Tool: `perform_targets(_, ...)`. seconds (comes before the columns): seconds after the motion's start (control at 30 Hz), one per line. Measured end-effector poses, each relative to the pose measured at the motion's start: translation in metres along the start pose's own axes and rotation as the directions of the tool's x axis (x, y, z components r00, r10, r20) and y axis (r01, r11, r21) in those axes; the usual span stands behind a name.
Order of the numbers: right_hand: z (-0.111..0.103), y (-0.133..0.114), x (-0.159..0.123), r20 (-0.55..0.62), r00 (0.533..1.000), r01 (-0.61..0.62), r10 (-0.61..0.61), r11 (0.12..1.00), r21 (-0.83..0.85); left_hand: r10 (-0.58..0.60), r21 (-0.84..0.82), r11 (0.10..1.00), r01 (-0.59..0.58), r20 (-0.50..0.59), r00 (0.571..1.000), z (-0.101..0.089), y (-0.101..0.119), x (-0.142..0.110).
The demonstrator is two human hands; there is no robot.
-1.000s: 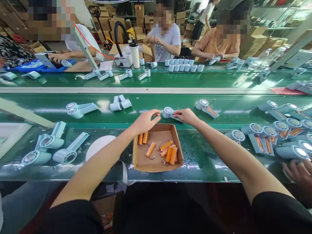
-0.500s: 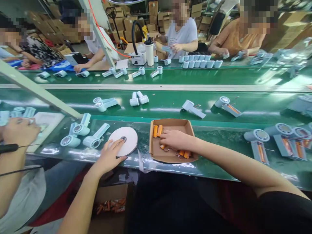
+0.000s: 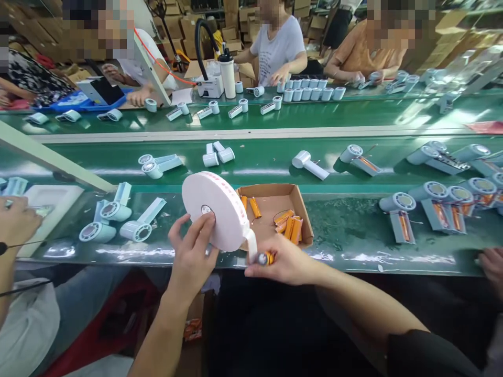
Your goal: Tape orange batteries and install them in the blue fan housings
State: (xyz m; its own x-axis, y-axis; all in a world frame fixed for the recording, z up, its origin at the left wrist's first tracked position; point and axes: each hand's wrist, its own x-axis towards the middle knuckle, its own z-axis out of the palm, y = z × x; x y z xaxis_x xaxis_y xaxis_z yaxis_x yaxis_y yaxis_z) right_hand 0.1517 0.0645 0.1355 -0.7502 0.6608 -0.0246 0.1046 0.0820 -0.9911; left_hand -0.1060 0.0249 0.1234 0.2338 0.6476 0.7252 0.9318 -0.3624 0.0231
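My left hand (image 3: pixel 194 246) grips a large roll of white tape (image 3: pixel 214 212), its fingers at the hub, and holds it tilted up above the bench edge. A loose strip of tape (image 3: pixel 252 245) hangs from the roll's right side. My right hand (image 3: pixel 285 260) is closed around an orange battery (image 3: pixel 269 258), whose end points toward the tape strip. The strip's end meets the right fingers. Just behind, a cardboard tray (image 3: pixel 304 212) holds several orange batteries (image 3: pixel 293 229) with thin wires.
Light-blue fan bodies (image 3: pixel 137 230) lie to the left, and several with batteries fitted (image 3: pixel 403 222) to the right. A green conveyor (image 3: pixel 263 162) runs behind the bench, carrying more. A co-worker's hand (image 3: pixel 18 220) works at far left; another person's hand (image 3: pixel 491 267) shows at far right.
My left hand has lifted the tape roll off the bench and tilted it up. My right hand has left the tray with a battery and come to the tape strip.
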Motion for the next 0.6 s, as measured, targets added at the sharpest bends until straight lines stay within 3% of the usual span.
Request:
perform_targets(0.1,0.012,0.014,-0.020,0.210,0.977,-0.016,0.037,0.995,-0.102,-0.120,0.015,0.993,0.121,-0.018,0.993,-0.002,-0.019,-0.001)
perform_targets(0.17,0.010,0.022,-0.039,0.237,0.966,-0.052,0.100,0.978,-0.200,-0.265,-0.005,0.964,0.265,-0.015,0.964,-0.006,-0.032,-0.008)
perform_targets(0.23,0.002,0.026,-0.057,0.108,0.985,-0.108,0.137,0.965,-0.239,-0.307,0.007,0.951,0.308,-0.022,0.951,-0.011,-0.036,-0.014)
perform_targets(0.3,-0.008,0.022,-0.066,-0.070,0.989,-0.136,0.127,0.980,-0.146,-0.215,0.071,0.973,0.217,-0.041,0.976,-0.012,-0.028,-0.017)
perform_targets(0.4,-0.019,0.009,-0.062,-0.308,0.951,0.005,-0.008,1.000,-0.011,-0.047,0.137,0.989,0.051,-0.032,0.998,-0.010,-0.002,-0.012)
perform_targets(0.5,-0.021,-0.002,-0.042,-0.538,0.810,0.196,-0.233,0.973,-0.126,0.015,0.142,0.990,-0.010,-0.034,0.999,-0.007,0.020,-0.004)
perform_targets(0.6,-0.012,-0.004,-0.023,-0.660,0.691,0.248,-0.296,0.954,-0.168,0.052,0.156,0.987,-0.044,-0.045,0.998,-0.008,0.030,0.000)
